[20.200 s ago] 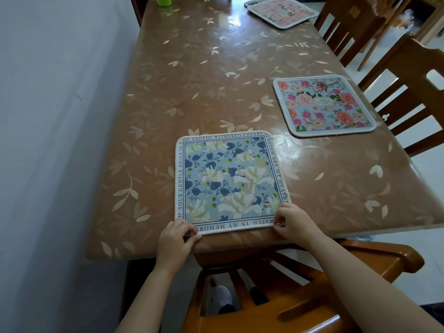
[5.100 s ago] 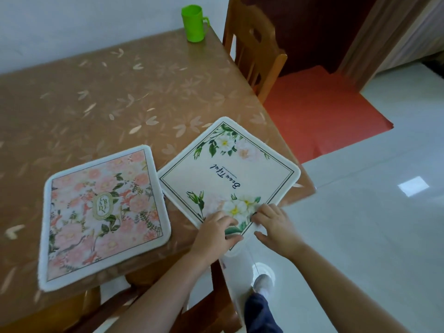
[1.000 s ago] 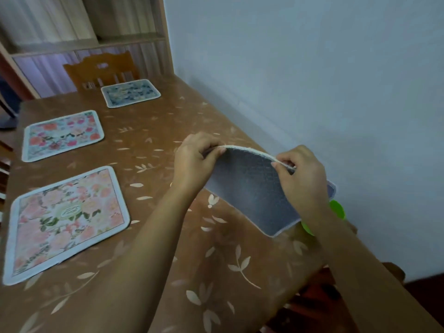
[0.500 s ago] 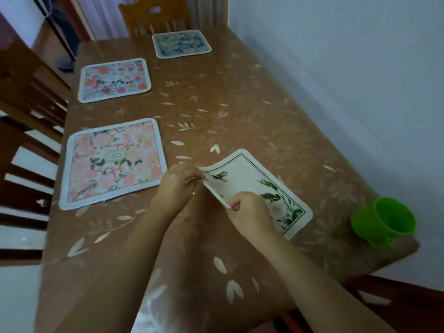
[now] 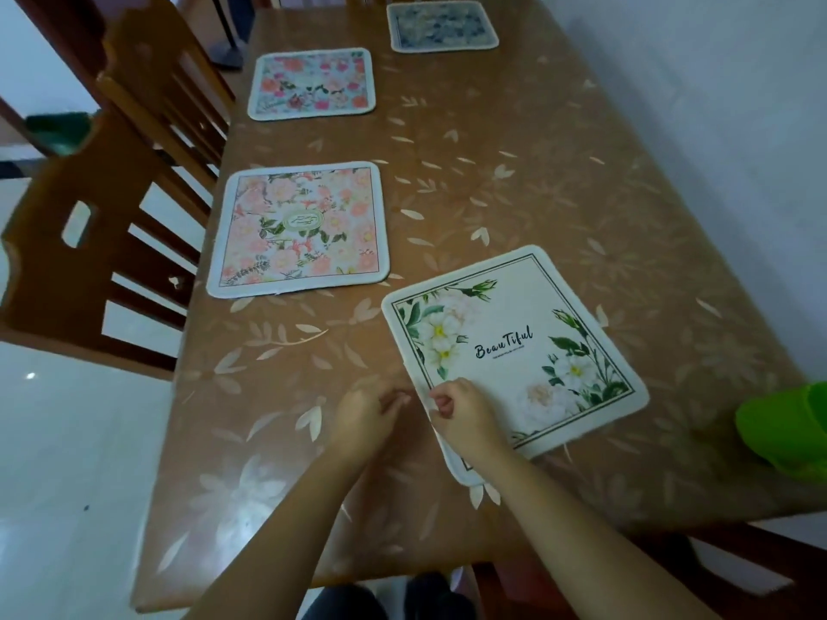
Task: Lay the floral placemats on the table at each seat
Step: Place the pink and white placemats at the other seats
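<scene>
White floral placemat point(image 5: 514, 351), leaf border, script "Beautiful": flat and face up on the bench point(image 5: 559, 181) at the near end, skewed rather than square to the bench edge. Roughly square, so no marked long axis. Lettering readable from the near seat, though tilted.

Right hand point(image 5: 465, 420): on the mat's near-left edge, fingers point(image 5: 441, 402) curled and, by the look of it, pinching that edge. Mat spread away and to the right from the grip. The nearer hand, being in contact.

Left hand point(image 5: 364, 416): over the bench just beside the same edge, on its left, not clearly touching. Fingers loosely curled, nothing seen in them. Blurred.

Judged step: squaring this mat to the near seat by a small turn from the pinched edge. Judged late in the task, with three other mats already down.

Pink floral placemat point(image 5: 300, 230): flat on the left side before a chair point(image 5: 89, 261), near the white mat's far-left corner but apart from it.

Rose floral placemat point(image 5: 312, 84): farther along the same side.

Blue floral placemat point(image 5: 442, 25): at the far end.

Green cup point(image 5: 787, 434): sole container, near-right part of the bench, cut by the frame edge, apart from the white mat. Contents not to be told.
</scene>
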`<state>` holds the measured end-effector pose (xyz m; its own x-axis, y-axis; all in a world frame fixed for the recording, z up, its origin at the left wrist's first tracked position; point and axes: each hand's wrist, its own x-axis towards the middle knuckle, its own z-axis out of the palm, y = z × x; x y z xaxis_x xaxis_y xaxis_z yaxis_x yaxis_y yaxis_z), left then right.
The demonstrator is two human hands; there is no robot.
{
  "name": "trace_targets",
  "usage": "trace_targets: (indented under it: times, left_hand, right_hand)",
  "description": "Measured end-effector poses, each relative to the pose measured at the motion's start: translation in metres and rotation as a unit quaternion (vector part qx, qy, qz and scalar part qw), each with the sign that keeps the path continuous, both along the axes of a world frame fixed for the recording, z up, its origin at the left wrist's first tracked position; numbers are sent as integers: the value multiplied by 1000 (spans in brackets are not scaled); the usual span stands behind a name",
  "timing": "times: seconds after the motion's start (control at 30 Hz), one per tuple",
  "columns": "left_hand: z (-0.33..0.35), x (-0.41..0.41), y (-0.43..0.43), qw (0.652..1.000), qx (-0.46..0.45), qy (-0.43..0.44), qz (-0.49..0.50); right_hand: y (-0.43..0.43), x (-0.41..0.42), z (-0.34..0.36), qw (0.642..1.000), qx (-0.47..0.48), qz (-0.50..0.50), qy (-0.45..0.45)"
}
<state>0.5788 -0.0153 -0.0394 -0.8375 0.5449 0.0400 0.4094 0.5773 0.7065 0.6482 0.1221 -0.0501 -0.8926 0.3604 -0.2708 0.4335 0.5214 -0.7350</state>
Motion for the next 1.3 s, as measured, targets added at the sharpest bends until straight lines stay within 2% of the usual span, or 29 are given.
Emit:
trace_targets:
  times: [0.1, 0.33, 0.53, 0.8, 0.97, 1.13, 1.3]
  left_hand:
    - [-5, 15, 1, 1000, -13, 3, -16]
    - [-9, 56, 25, 988, -9, 50, -146]
    - [-20, 85, 45, 984, -45, 44, -165]
    - [-39, 99, 63, 985, -128, 23, -117]
    - [-42, 105, 65, 990, -109, 28, -81]
    - [-40, 114, 66, 990, -115, 50, -67]
    - [-36, 121, 72, 990, -127, 53, -38]
  right_hand:
    - [11, 20, 6, 999, 30, 25, -13]
    - [55, 78, 27, 993, 120, 15, -17]
    - [99, 111, 20, 979, 191, 55, -38]
    - [158, 115, 5, 944, 275, 173, -47]
    - [178, 111, -3, 931, 298, 211, -10]
    - [177, 108, -3, 898, 357, 258, 1]
    - [176, 111, -1, 905, 341, 254, 11]
